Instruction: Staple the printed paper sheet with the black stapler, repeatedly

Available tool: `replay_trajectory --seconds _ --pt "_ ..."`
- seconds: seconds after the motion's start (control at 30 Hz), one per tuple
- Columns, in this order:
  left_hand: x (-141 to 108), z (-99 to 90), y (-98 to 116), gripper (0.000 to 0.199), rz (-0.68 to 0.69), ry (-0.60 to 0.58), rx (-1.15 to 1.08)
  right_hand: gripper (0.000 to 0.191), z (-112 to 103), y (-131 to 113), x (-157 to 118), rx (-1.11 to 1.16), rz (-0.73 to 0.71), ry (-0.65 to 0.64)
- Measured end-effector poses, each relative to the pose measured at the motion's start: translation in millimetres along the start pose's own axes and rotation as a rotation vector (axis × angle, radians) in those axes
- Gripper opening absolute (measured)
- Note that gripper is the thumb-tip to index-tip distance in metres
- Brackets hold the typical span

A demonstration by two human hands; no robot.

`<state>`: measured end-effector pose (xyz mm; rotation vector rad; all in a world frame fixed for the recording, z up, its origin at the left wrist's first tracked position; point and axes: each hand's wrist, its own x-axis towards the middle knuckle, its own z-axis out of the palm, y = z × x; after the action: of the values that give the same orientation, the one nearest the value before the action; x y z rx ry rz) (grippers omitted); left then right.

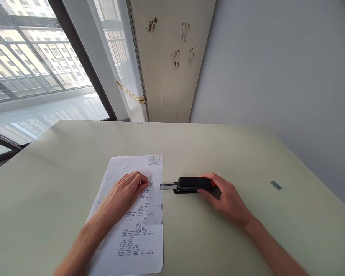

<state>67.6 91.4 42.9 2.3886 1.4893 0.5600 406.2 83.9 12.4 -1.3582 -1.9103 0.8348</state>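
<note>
A black stapler [193,183] lay just right of centre in the lower half of the frame, its long axis running almost level from left to right. A thin metal rail [168,186] stuck out of its left end, pointing towards the left hand [129,188], with its tip at the right edge of a printed sheet of paper [153,245]. The right hand [225,193] was the nearer one: it was clamped around the stapler's right end, thumb on the near side, fingers on the far side. The left hand, well apart from the right, rested over the paper left of centre, thumb and fingertips pinched together on a small shiny piece [150,184], too tiny to identify. That pinch sat nearly in line with the rail, a short gap from its tip. At the right of the frame, a grey scrap [276,185] lay on the pale table [60,199]
</note>
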Motion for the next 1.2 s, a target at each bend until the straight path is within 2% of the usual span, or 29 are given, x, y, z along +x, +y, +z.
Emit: replay_trajectory --seconds 0.2,0.37,0.47,0.7,1.2 --pt "-0.3 1.9 -2.3 0.03 -0.046 0.053 0.052 0.022 0.2 0.9 1.0 0.001 -0.001 0.001" --pt "-1.2 0.5 -2.3 0.031 0.041 -0.006 0.057 0.022 -0.1 0.6 0.5 0.019 0.004 -0.003" --pt "-1.7 1.0 -1.4 0.029 0.045 -0.027 0.042 0.022 -0.3 0.7 -0.6 0.04 0.01 -0.019" --pt "-1.4 0.0 3.8 0.027 -0.04 -0.062 -0.069 0.021 -0.5 1.8 -0.4 0.045 0.028 -0.029" --pt "-0.5 -0.1 10.5 0.027 -0.168 0.017 -0.282 0.021 -2.0 0.7 -1.1 0.007 0.018 -0.028"
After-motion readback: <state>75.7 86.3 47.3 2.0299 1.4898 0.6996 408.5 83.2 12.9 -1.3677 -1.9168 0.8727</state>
